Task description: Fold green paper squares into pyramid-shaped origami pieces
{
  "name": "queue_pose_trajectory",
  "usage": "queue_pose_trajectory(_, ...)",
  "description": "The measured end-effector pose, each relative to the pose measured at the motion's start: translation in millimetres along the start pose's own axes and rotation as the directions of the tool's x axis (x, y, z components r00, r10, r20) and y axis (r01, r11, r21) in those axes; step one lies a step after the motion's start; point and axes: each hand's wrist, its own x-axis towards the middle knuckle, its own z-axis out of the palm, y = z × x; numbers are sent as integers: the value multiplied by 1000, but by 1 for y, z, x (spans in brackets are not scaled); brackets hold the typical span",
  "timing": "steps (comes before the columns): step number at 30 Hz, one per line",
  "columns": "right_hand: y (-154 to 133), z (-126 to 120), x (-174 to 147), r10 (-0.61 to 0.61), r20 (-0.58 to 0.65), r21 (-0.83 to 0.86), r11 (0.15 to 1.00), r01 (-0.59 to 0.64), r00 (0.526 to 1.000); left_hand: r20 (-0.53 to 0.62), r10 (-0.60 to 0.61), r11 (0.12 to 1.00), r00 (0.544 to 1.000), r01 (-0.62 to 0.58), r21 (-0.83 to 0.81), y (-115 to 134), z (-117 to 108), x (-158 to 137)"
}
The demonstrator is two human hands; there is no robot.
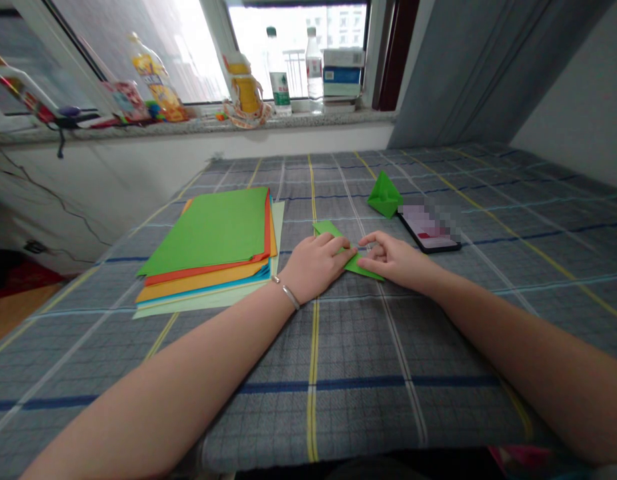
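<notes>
A narrow folded piece of green paper (369, 269) lies slantwise on the cloth in front of me. My left hand (318, 265), with a silver bangle at the wrist, rests palm down over its middle, fingers stretched across it and hiding part of the fold. At the paper's near right end is my right hand (394, 259). Its thumb touches the paper while the index finger stays apart from the thumb and the other fingers curl loosely. Beyond that hand stands a folded green paper shape (384, 195) with a pointed top.
A stack of coloured paper (213, 230), green on top, lies to the left. Right of my hands is a phone (431, 230) with its screen partly blurred. Grey checked cloth (268, 427) covers the surface. Bottles (280, 80) and boxes (342, 72) line the windowsill behind.
</notes>
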Motion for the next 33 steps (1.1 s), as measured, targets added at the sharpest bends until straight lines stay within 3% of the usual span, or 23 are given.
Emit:
queue_pose_trajectory(3, 10, 6, 5, 34, 68, 207, 977, -47, 997, 31, 49, 994, 998, -46, -100, 0, 0, 0)
queue_pose_trajectory(6, 17, 7, 8, -2, 43, 279, 960, -10, 999, 23, 9, 974, 1000, -4, -226, -1, -1, -1)
queue_pose_trajectory(9, 17, 4, 9, -50, -12, 204, 978, 51, 999, 12, -159, 940, 987, 155, -303, -2, 1, -2)
queue_pose_trajectory(12, 10, -1, 6, -132, -92, -22, 991, 131, 987, 19, -379, 866, 925, 362, -344, -6, 11, -3)
queue_pose_trajectory(14, 4, -3, 3, -204, -142, -173, 969, 178, 969, 32, -512, 768, 859, 474, -430, -11, 22, -3)
queue_pose_trajectory(16, 0, -5, 1, -261, -171, -282, 937, 207, 950, 42, -643, 610, 765, 544, -576, -18, 35, -2)
queue_pose_trajectory(18, -3, -6, -2, -307, -189, -373, 901, 221, 933, 64, -722, 432, 689, 521, -736, -25, 45, -1)
queue_pose_trajectory(20, -4, -7, -2, -338, -210, -448, 867, 217, 918, 101, -709, 283, 698, 412, -866, -30, 49, 0)
queue_pose_trajectory(22, -4, -8, -2, -360, -220, -504, 838, 210, 907, 80, -673, 232, 735, 313, -921, -31, 45, 1)
queue_pose_trajectory(26, 0, -11, 0, -416, -196, -586, 775, 234, 888, 40, -591, 256, 806, 235, -938, -22, 28, 1)
queue_pose_trajectory(28, 2, -12, 2, -423, -225, -598, 771, 219, 878, -23, -546, 399, 837, 235, -886, -16, 19, -1)
queue_pose_trajectory(30, 3, -12, 3, -392, -252, -604, 778, 173, 885, -151, -466, 617, 872, 198, -762, -9, 11, -2)
queue_pose_trajectory(33, 5, -11, 6, -314, -256, -599, 794, 105, 914, -208, -132, 831, 969, -6, -556, -2, 2, -4)
